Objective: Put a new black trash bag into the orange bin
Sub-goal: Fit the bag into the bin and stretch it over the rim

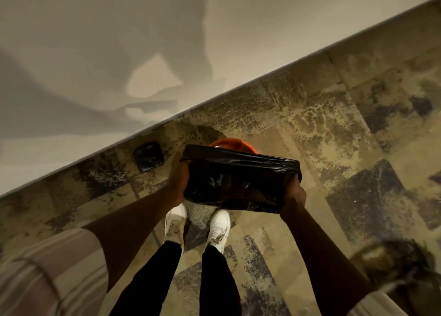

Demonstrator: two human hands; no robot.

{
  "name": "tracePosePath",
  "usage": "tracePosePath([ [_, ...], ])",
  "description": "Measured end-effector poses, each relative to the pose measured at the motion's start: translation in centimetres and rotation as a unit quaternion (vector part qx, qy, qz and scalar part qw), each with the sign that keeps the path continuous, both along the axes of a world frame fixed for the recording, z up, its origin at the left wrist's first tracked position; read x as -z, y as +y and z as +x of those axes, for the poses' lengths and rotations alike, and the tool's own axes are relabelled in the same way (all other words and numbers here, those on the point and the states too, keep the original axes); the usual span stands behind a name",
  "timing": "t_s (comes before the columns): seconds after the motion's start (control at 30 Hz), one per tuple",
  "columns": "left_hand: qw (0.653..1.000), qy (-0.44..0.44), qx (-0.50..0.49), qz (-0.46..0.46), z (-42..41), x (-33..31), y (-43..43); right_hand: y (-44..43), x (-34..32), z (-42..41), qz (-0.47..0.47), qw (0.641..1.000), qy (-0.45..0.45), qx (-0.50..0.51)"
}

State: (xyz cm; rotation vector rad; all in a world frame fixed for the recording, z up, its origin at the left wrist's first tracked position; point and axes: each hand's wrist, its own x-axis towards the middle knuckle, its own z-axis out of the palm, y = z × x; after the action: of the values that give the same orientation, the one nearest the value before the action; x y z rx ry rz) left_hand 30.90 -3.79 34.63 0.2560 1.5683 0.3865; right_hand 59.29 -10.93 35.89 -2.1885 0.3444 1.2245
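Stretching the black trash bag (235, 184) open above the orange bin (232, 144) — my left hand (179, 181) and right hand (293, 200) clench its edges; the bag seems not yet inside — lining remains.

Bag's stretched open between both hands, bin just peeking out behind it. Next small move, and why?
Probably lower the black trash bag forward and down over the orange bin. The left hand and right hand hold its mouth spread wide, but it hangs in front of the bin, nearer the white shoes, with only the bin's far rim showing.
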Motion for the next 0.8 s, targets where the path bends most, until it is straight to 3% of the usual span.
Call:
tracePosePath([
  [0.23, 0.999, -0.004, 0.046, 0.002, -0.1, 10.0, 0.9, -2.8, 12.0, 0.8, -0.007, 1.000, -0.026, -0.013],
  [0.4, 0.975, 0.127, 0.141, 0.114, -0.7, 17.2, -0.6, -4.9, 19.4, 0.7, 0.008, 0.997, -0.032, -0.076],
  [0.5, 0.962, 0.178, 0.168, 0.117, -1.5, 20.8, -2.2, -6.2, 23.0, -0.1, -0.004, 0.996, -0.045, -0.074],
  [0.6, 0.960, 0.197, 0.183, 0.078, -2.3, 24.1, -3.7, -7.5, 25.9, -1.3, -0.019, 0.995, -0.064, -0.070],
  [0.8, 0.959, 0.209, 0.162, 0.104, -3.3, 28.4, -6.1, -10.5, 30.0, -2.8, 0.027, 0.997, -0.062, -0.021],
])
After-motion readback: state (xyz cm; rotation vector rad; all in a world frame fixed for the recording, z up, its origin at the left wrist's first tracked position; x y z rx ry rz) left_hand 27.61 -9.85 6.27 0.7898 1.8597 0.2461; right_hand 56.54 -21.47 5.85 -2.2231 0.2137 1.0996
